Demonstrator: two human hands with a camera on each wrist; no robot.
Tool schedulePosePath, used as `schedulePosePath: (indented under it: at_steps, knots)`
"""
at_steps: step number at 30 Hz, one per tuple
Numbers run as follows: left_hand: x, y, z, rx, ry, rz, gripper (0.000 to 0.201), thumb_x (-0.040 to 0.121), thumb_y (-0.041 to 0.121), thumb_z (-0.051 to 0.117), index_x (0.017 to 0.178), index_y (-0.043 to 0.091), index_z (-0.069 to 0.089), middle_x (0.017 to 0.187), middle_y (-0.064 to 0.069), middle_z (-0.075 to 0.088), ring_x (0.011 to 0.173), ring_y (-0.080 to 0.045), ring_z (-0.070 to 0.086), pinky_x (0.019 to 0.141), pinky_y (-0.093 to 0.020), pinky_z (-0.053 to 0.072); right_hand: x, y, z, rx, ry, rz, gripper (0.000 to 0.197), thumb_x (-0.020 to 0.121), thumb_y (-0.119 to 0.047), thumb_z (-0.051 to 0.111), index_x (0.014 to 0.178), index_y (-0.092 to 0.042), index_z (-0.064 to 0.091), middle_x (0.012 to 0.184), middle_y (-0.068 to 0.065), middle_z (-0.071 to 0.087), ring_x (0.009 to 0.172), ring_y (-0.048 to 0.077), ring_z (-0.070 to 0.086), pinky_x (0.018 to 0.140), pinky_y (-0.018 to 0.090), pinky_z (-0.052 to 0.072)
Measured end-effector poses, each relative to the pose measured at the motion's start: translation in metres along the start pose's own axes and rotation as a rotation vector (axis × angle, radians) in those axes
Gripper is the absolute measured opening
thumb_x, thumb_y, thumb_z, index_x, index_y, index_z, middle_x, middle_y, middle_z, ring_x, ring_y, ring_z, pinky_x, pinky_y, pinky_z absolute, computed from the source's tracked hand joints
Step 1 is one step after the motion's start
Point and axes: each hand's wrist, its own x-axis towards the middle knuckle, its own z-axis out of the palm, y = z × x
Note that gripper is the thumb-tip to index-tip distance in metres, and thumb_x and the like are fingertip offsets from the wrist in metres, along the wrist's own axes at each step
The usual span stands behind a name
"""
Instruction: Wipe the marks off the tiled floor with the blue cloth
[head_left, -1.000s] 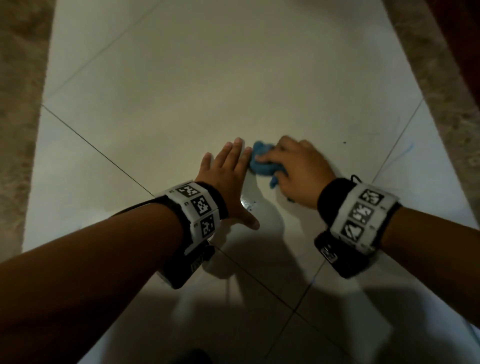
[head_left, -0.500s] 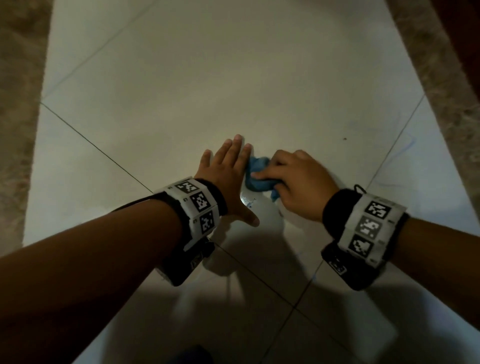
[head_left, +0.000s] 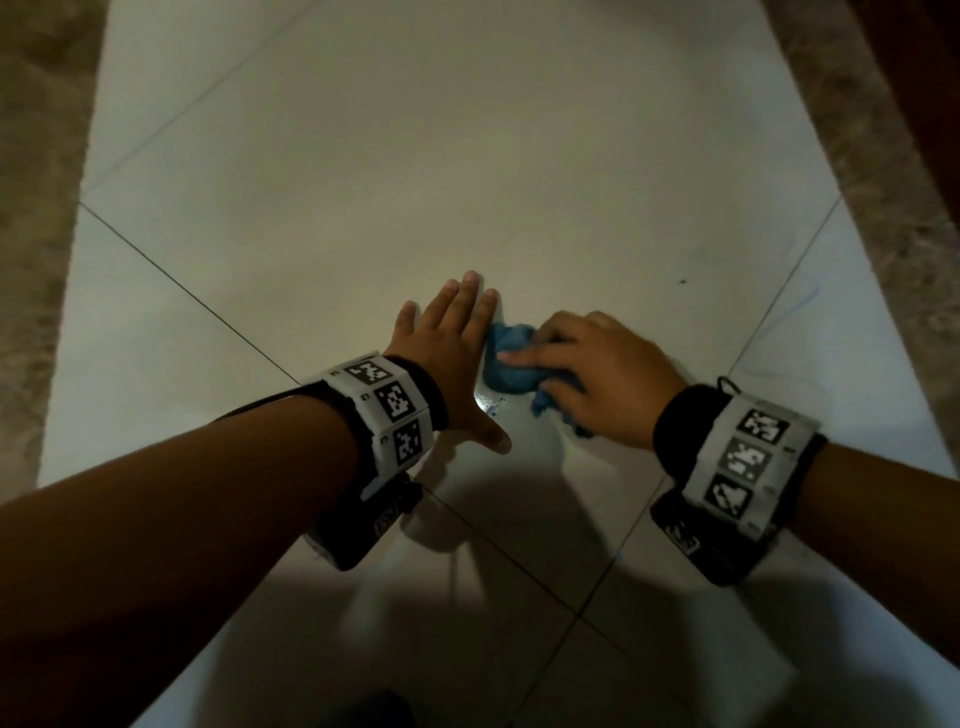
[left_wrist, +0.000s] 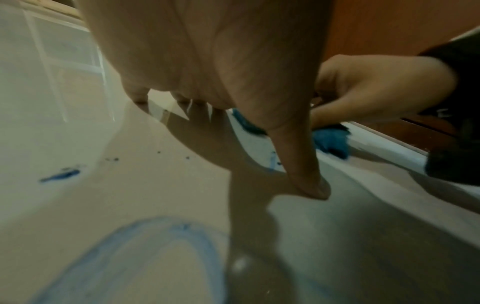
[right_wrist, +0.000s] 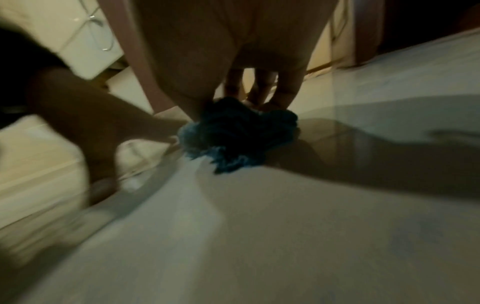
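Note:
The bunched blue cloth (head_left: 511, 366) lies on the pale tiled floor (head_left: 467, 156), pressed down and gripped by my right hand (head_left: 587, 374). My left hand (head_left: 457, 343) rests flat on the floor just left of the cloth, fingers straight, thumb spread out. Small blue marks (head_left: 493, 408) show between the thumb and the cloth. In the left wrist view a blue streak (left_wrist: 61, 175), some dots and a faint blue loop (left_wrist: 145, 257) mark the floor, and the cloth (left_wrist: 330, 140) sits behind the thumb (left_wrist: 301, 162). The right wrist view shows the cloth (right_wrist: 239, 135) under my fingers (right_wrist: 288, 88).
A faint blue line (head_left: 789, 312) runs on the tile at the right beyond a grout joint (head_left: 779, 296). A dark speck (head_left: 682, 282) lies farther out. Brown mottled borders (head_left: 36, 208) flank the pale tiles on both sides.
My right hand has drawn the cloth a little toward me and leftward, close against the left hand. The left hand has stayed flat in place.

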Motion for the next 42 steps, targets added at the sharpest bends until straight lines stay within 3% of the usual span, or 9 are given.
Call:
schedulePosePath:
  at_steps: [6,12,15,20,27,31,35,38,42]
  knots:
    - [0.000,0.000,0.000,-0.014,0.003,0.006,0.150,0.054,0.082,0.068,0.147,0.014,-0.028,0.154,-0.005,-0.033,0.145,-0.024,-0.022,0.119,-0.050,-0.001,0.019,0.058,-0.018,0.060,0.240,0.301,0.042,0.087,-0.011,0.057,0.126,-0.027,0.057,0.121,0.009,0.055,0.106,0.036,0.048,0.096,0.032,0.035]
    - [-0.001,0.002,-0.002,-0.002,-0.022,-0.010,0.148,0.056,0.082,0.066,0.146,0.014,-0.029,0.154,-0.006,-0.035,0.145,-0.025,-0.022,0.119,-0.050,-0.001,0.003,-0.001,0.001,0.010,0.014,0.024,0.042,0.087,-0.013,0.054,0.124,-0.034,0.058,0.122,-0.004,0.054,0.103,0.023,0.044,0.090,0.032,0.038]
    - [-0.001,0.002,-0.004,-0.017,-0.019,-0.020,0.146,0.056,0.082,0.066,0.147,0.016,-0.028,0.155,-0.005,-0.033,0.146,-0.024,-0.021,0.119,-0.049,-0.002,0.022,0.032,-0.013,0.009,0.059,0.069,0.044,0.087,-0.008,0.054,0.123,-0.032,0.060,0.126,-0.001,0.056,0.107,0.027,0.047,0.098,0.035,0.037]
    - [0.002,0.020,-0.010,-0.059,0.072,0.015,0.143,0.058,0.082,0.065,0.148,0.016,-0.025,0.156,-0.004,-0.031,0.146,-0.024,-0.021,0.117,-0.049,-0.006,0.045,0.089,-0.044,0.102,0.249,0.252,0.044,0.084,0.004,0.052,0.121,-0.017,0.062,0.124,0.013,0.059,0.113,0.030,0.054,0.098,0.019,0.033]
    - [0.027,0.032,-0.025,-0.090,0.023,0.017,0.148,0.056,0.076,0.073,0.147,0.017,-0.028,0.157,-0.003,-0.028,0.147,-0.022,-0.017,0.119,-0.049,0.000,0.024,0.040,-0.015,0.012,0.160,0.115,0.043,0.080,-0.006,0.053,0.116,-0.025,0.065,0.118,0.006,0.061,0.103,0.035,0.050,0.096,0.037,0.037]
    - [0.027,0.029,-0.023,-0.049,0.017,0.028,0.148,0.055,0.075,0.074,0.148,0.016,-0.025,0.157,-0.002,-0.028,0.147,-0.021,-0.016,0.119,-0.048,0.002,0.046,0.065,-0.039,0.088,0.151,0.148,0.055,0.074,-0.041,0.033,0.114,-0.024,0.067,0.121,0.008,0.061,0.109,0.034,0.054,0.102,0.041,0.039]
    - [0.027,0.028,-0.022,-0.054,0.023,0.037,0.148,0.056,0.073,0.075,0.149,0.016,-0.023,0.157,-0.001,-0.027,0.147,-0.021,-0.015,0.120,-0.048,0.002,0.056,0.114,-0.070,0.108,0.193,0.335,0.047,0.080,0.003,0.057,0.122,-0.018,0.062,0.126,0.014,0.056,0.117,0.033,0.052,0.103,0.028,0.035]
    - [0.026,0.026,-0.020,-0.055,0.032,0.043,0.147,0.056,0.073,0.075,0.149,0.016,-0.022,0.158,-0.001,-0.026,0.147,-0.021,-0.015,0.118,-0.047,0.001,0.045,0.114,-0.068,0.083,0.231,0.454,0.044,0.083,-0.002,0.060,0.124,-0.019,0.060,0.124,0.013,0.057,0.114,0.032,0.052,0.096,0.024,0.035]
    - [0.028,0.025,-0.019,-0.055,0.043,0.043,0.148,0.054,0.075,0.075,0.149,0.016,-0.023,0.157,-0.002,-0.027,0.147,-0.021,-0.015,0.118,-0.049,0.001,0.025,0.067,-0.034,0.051,0.275,0.323,0.041,0.084,-0.005,0.055,0.121,-0.021,0.062,0.115,0.011,0.058,0.103,0.034,0.050,0.087,0.025,0.033]
